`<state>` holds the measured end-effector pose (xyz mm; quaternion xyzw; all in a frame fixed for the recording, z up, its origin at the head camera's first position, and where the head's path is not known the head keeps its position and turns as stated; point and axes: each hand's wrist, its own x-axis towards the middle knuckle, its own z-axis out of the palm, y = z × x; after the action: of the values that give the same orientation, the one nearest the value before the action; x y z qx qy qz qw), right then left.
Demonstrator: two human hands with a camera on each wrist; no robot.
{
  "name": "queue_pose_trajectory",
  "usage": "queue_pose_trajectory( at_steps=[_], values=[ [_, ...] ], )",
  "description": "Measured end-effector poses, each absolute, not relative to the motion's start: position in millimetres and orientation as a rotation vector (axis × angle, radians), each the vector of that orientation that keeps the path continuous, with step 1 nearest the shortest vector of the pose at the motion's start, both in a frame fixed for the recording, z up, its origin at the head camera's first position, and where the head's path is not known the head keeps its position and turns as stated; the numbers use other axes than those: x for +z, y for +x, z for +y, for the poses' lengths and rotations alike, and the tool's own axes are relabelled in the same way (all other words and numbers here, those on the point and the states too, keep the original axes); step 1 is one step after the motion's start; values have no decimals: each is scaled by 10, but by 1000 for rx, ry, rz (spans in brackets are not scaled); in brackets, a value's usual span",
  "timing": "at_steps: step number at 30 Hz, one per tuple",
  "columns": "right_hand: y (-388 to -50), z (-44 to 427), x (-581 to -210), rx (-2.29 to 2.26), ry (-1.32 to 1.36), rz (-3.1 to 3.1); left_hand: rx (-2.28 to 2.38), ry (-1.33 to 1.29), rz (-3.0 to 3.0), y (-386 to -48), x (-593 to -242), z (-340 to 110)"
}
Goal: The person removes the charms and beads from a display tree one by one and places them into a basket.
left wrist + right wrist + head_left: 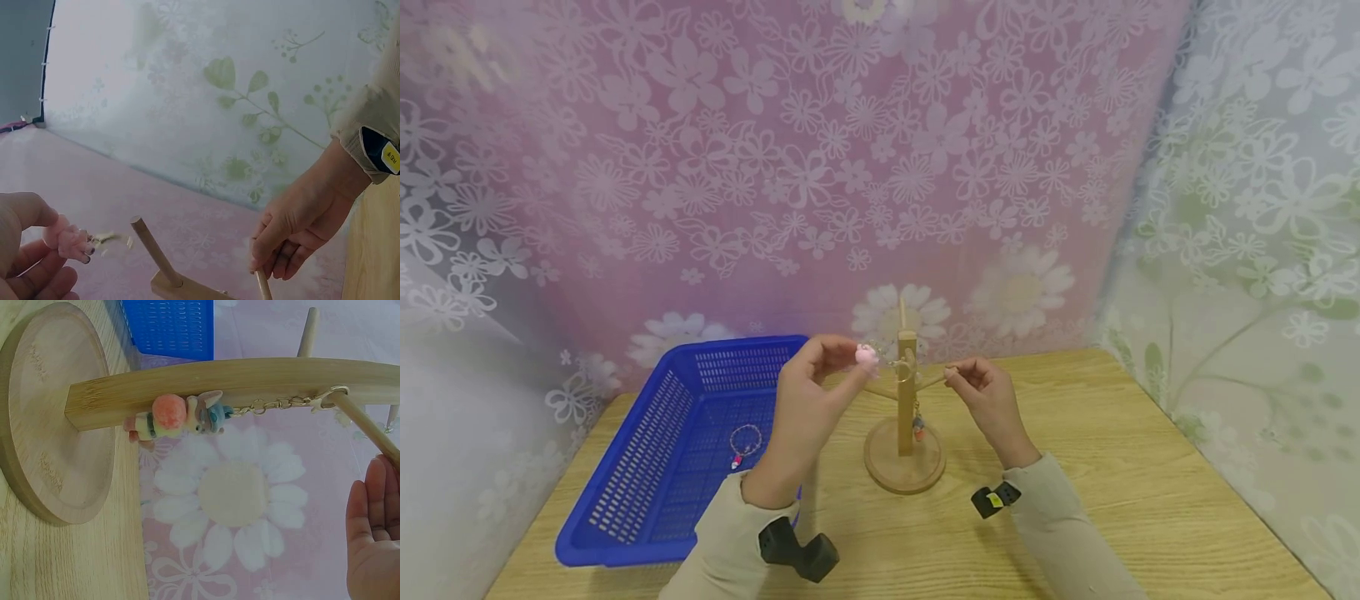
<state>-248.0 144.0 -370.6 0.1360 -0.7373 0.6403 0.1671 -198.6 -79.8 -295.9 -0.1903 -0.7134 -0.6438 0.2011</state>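
In the head view, the left hand [808,400] pinches a pink figure charm [867,358] beside the upper part of a wooden peg stand [906,417]. The left wrist view shows that pink charm [70,240] between thumb and fingers, its gold-coloured clasp pointing toward a bare peg [153,250]. The right hand [991,404] holds the tip of a peg on the stand's right side. From that peg, near the post, a figure keychain [181,419] with an orange ball hangs by its gold ring in the right wrist view.
A blue plastic basket [700,500] stands left of the stand, with a beaded loop and pink charm [746,439] inside. The stand's round base [880,467] rests on the wooden table [1112,442]. Floral curtains [925,167] rise behind and at the sides.
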Motion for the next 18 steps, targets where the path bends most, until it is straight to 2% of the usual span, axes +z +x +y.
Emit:
queue_pose_trajectory(
  at_steps=[18],
  values=[
    [-2502,1444,-3729,1819,389,-2090,-1763,-470,-2087,-2120,-2871,-1119]
  ],
)
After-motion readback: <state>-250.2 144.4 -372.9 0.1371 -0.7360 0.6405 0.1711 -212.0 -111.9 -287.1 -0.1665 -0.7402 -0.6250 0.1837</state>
